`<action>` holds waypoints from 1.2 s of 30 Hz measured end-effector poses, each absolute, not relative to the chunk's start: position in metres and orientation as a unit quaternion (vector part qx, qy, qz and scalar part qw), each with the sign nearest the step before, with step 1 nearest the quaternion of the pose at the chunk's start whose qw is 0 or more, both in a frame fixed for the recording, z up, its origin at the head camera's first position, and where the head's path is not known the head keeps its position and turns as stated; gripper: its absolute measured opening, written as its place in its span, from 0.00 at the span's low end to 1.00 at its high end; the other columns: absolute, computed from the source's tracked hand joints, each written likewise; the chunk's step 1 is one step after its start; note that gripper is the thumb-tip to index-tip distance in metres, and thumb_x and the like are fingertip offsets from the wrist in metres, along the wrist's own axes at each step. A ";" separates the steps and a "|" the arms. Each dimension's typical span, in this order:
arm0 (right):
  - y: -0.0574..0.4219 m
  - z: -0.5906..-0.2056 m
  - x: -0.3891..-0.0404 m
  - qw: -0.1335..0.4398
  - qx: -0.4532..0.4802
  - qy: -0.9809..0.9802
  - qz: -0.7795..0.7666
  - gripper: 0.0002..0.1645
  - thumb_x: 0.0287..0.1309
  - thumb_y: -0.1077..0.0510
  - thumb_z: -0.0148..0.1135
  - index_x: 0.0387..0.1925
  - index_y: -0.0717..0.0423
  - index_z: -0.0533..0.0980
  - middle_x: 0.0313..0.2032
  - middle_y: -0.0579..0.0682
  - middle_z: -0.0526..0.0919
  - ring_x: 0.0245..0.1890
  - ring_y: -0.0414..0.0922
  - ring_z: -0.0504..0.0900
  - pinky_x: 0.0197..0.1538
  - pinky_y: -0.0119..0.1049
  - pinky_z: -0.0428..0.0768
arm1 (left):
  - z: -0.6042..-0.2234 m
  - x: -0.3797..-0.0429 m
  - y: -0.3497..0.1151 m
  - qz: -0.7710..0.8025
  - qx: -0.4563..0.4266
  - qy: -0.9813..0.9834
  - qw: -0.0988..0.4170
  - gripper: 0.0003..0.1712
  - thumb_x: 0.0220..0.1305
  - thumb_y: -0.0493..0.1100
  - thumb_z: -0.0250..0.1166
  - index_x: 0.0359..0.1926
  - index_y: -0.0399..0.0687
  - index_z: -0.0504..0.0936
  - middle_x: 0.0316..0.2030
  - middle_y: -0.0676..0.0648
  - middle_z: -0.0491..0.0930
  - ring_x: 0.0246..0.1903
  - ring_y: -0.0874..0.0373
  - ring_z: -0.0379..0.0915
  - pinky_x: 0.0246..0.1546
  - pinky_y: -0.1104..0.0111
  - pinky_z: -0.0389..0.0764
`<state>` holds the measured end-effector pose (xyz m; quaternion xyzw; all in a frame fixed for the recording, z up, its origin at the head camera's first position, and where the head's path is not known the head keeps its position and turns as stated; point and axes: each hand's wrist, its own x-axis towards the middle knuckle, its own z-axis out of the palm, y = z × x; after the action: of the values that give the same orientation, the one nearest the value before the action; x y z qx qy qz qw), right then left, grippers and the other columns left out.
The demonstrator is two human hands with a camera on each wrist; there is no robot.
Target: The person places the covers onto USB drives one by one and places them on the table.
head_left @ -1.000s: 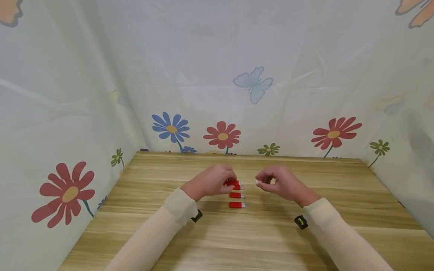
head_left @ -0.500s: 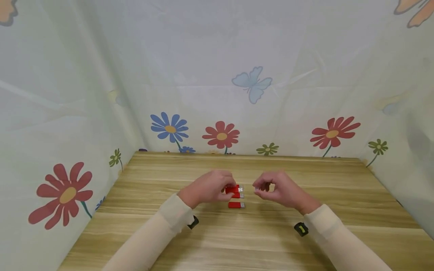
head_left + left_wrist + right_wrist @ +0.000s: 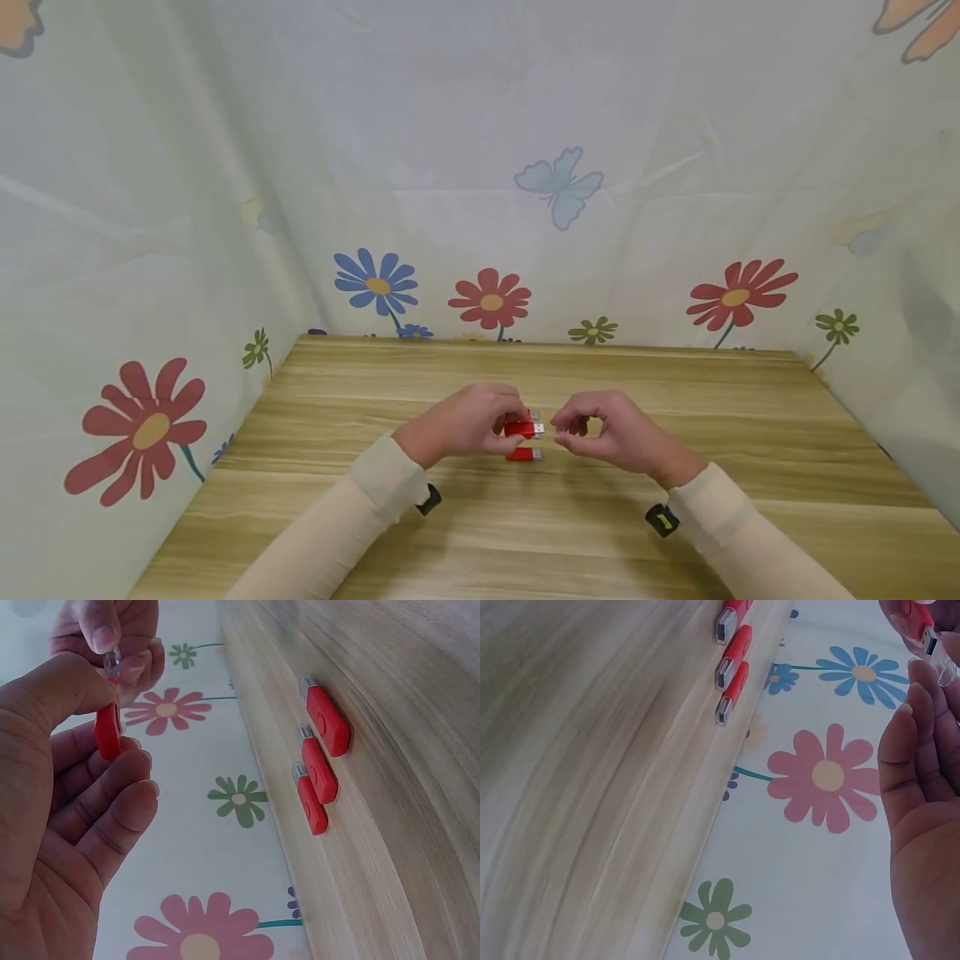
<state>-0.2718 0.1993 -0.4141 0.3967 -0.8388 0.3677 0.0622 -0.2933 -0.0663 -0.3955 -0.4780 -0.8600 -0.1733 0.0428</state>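
My left hand (image 3: 463, 427) pinches a red USB flash drive (image 3: 517, 429) between thumb and fingers, its bare metal plug facing right. Opposite it, the thumb and fingertips of my right hand (image 3: 626, 435) pinch a small clear cap (image 3: 946, 669). In the right wrist view the cap is right beside the plug; whether they touch I cannot tell. Both hands are held above the table. Below them lie three more red flash drives in a row, a near one (image 3: 328, 720), a middle one (image 3: 319, 772) and a far one (image 3: 312, 802), each with a clear cap over its plug.
The wood-grain table (image 3: 480, 533) reaches back to a pale curtain (image 3: 450, 125) printed with flowers and butterflies. The curtain also stands along the left and right sides. A dark strap-like device (image 3: 662, 520) hangs under the right wrist.
Both hands have come nearer to me, still holding the flash drive and the cap. My right hand has also moved left, so the gap between cap and plug is narrower.
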 end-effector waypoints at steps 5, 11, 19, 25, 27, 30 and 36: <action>0.197 -0.414 -0.268 0.058 0.392 -0.836 0.379 0.10 0.58 0.61 0.75 0.40 0.43 0.87 0.35 0.38 0.88 0.31 0.35 0.81 0.34 0.32 0.83 | -0.397 -0.292 -0.064 -0.191 -0.484 -0.853 0.030 0.10 0.63 0.46 0.73 0.44 0.49 0.88 0.34 0.56 0.80 0.30 0.65 0.72 0.33 0.82 0.75; 0.195 -0.416 -0.265 0.055 0.395 -0.830 0.390 0.11 0.58 0.60 0.75 0.41 0.42 0.87 0.35 0.41 0.89 0.30 0.35 0.80 0.34 0.31 0.82 | -0.400 -0.291 -0.062 -0.208 -0.484 -0.850 0.018 0.09 0.61 0.46 0.75 0.41 0.51 0.88 0.33 0.56 0.80 0.29 0.65 0.72 0.32 0.82 0.75; 0.196 -0.417 -0.265 0.045 0.385 -0.832 0.397 0.08 0.59 0.57 0.74 0.41 0.46 0.87 0.35 0.42 0.89 0.29 0.36 0.80 0.35 0.31 0.82 | -0.401 -0.289 -0.061 -0.206 -0.490 -0.847 0.025 0.10 0.61 0.46 0.76 0.41 0.50 0.88 0.34 0.56 0.80 0.30 0.66 0.71 0.32 0.83 0.75; 0.197 -0.417 -0.266 0.040 0.378 -0.838 0.392 0.09 0.60 0.52 0.74 0.42 0.47 0.88 0.35 0.38 0.89 0.30 0.36 0.81 0.35 0.31 0.83 | -0.402 -0.288 -0.060 -0.205 -0.480 -0.853 0.025 0.10 0.61 0.46 0.76 0.42 0.50 0.88 0.34 0.56 0.79 0.29 0.66 0.70 0.31 0.82 0.74; 0.197 -0.417 -0.266 0.042 0.380 -0.838 0.390 0.10 0.60 0.52 0.74 0.42 0.48 0.88 0.35 0.38 0.89 0.30 0.36 0.81 0.35 0.31 0.82 | -0.403 -0.289 -0.060 -0.203 -0.481 -0.852 0.026 0.10 0.61 0.46 0.76 0.42 0.50 0.88 0.33 0.56 0.79 0.29 0.67 0.70 0.31 0.83 0.74; 0.197 -0.418 -0.267 0.042 0.381 -0.839 0.386 0.09 0.60 0.52 0.74 0.42 0.48 0.88 0.34 0.38 0.88 0.30 0.36 0.81 0.35 0.31 0.82 | -0.403 -0.288 -0.060 -0.202 -0.486 -0.850 0.032 0.10 0.60 0.46 0.76 0.41 0.50 0.88 0.33 0.56 0.79 0.29 0.66 0.70 0.31 0.83 0.74; 0.197 -0.420 -0.267 0.042 0.377 -0.842 0.383 0.09 0.61 0.49 0.73 0.41 0.45 0.87 0.34 0.36 0.87 0.30 0.35 0.80 0.35 0.33 0.82 | -0.403 -0.288 -0.059 -0.190 -0.487 -0.852 0.035 0.10 0.61 0.47 0.76 0.41 0.51 0.88 0.33 0.56 0.79 0.30 0.67 0.70 0.32 0.83 0.74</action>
<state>-0.2673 0.1966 -0.4197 0.3773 -0.8420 0.3833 0.0418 -0.2882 -0.0586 -0.4025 -0.4871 -0.8516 -0.1905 0.0354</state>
